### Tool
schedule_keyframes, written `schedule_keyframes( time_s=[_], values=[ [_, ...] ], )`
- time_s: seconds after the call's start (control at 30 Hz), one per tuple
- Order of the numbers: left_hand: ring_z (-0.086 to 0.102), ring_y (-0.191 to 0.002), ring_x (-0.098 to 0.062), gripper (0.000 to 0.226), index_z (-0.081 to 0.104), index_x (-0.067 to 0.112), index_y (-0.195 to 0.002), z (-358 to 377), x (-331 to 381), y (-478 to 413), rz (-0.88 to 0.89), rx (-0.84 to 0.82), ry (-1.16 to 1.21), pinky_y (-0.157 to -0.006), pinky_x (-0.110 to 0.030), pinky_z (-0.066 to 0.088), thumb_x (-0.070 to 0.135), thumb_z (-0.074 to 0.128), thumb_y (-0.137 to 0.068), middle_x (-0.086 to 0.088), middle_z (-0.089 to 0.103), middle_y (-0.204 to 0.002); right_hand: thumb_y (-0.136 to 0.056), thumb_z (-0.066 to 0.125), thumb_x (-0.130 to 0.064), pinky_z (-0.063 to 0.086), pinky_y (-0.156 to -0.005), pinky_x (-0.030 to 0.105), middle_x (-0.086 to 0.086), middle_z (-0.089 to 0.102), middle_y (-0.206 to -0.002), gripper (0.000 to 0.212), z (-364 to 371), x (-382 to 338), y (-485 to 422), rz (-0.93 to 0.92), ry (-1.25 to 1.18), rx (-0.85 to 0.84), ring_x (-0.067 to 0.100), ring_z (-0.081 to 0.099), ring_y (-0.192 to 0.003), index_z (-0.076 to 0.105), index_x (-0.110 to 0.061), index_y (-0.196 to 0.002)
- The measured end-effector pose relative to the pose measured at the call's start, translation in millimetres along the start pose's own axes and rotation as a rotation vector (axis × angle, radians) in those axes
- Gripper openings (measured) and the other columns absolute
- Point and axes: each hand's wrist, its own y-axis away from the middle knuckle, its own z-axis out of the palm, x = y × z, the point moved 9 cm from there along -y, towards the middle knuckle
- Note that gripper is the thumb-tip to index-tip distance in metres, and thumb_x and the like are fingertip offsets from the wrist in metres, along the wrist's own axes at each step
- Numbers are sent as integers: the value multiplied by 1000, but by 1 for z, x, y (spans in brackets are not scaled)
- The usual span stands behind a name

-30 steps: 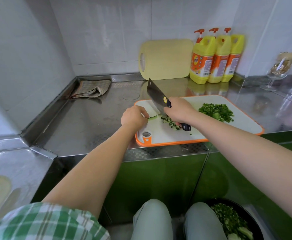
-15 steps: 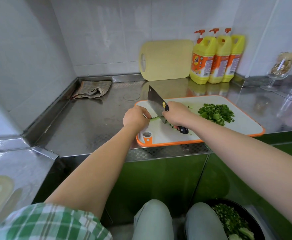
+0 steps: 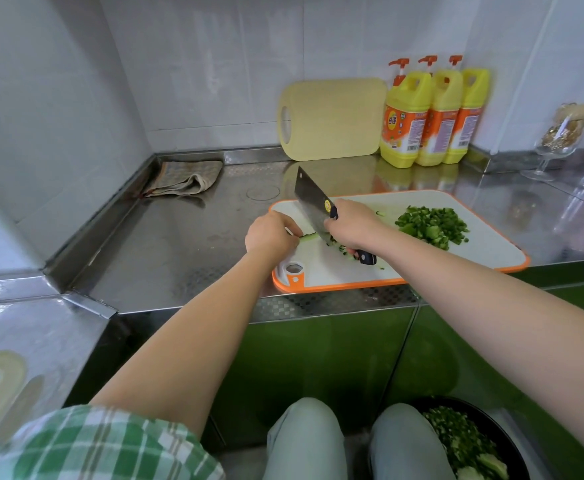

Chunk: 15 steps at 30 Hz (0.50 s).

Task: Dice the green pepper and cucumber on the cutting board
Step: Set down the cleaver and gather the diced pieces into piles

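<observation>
A view from above of a person's two bare arms reaching to a steel counter (image 3: 179, 244) in a tiled kitchen corner.

A white board (image 3: 456, 261) with an orange rim lies at the counter's front edge. The left hand (image 3: 271, 233) rests on the board's left end with its fingers curled down over the end of a thin cucumber (image 3: 309, 237) piece, pinning it in place. Only a short pale green length shows past the fingers. The right hand (image 3: 351, 225) is wrapped tight around the dark handle of a knife (image 3: 309, 199), a broad cleaver. Its blade is tilted, the far corner raised toward the wall and the heel down at the cucumber, just beside the left fingers. Small dark green bits (image 3: 344, 251) lie on the board under the right hand. Further right on the board, apart from both hands, sits a heap of diced pepper (image 3: 432, 225).

At the back wall a pale yellow board (image 3: 332, 119) leans upright, and beside it stand three yellow bottles (image 3: 432, 116) with orange pumps. A folded cloth (image 3: 186, 178) lies in the back left corner of the counter. A stemmed glass (image 3: 557, 143) holding something brownish stands at the far right.

Below the counter are green cabinet doors (image 3: 318, 358). At the bottom edge are a green plaid sleeve (image 3: 93, 445), two knees in pale trousers, and a dark bowl (image 3: 512, 445) of chopped greens low on the right.
</observation>
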Motion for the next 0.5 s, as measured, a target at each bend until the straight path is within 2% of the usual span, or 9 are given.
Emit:
schedule_keyframes(
  time_s=[0.1,0.33,0.43,0.5],
  values=[
    [62,-85,-20,21,66,33,-73,1,0,0,4,7,2,-67,-26,46,15,65,-84,3,64,-86,-91,42,-15,35,-46,24,4,54,-58,15,-4,-4,3,-31,-20,-14,22,54,-43,42,-18,-76],
    [63,-83,-20,21,68,32,-75,3,2,-1,16,2,7,-66,-27,48,14,64,-85,1,68,-88,-92,43,-13,39,-44,22,13,60,-68,8,8,2,3,36,-2,-83,24,54,-42,49,-10,-86],
    [61,-85,-20,20,71,30,-86,1,-1,-1,11,2,-21,-67,-27,47,13,62,-84,1,66,-92,-92,44,-16,39,-46,25,10,59,-66,10,6,4,1,42,19,-52,24,55,-46,48,-10,-84],
    [62,-90,-22,17,72,24,-93,-1,-5,0,-17,12,-49,-71,-28,49,15,62,-82,1,66,-94,-94,44,-19,38,-50,28,10,59,-72,12,3,4,2,32,8,-13,24,55,-52,48,-10,-87]
  ],
)
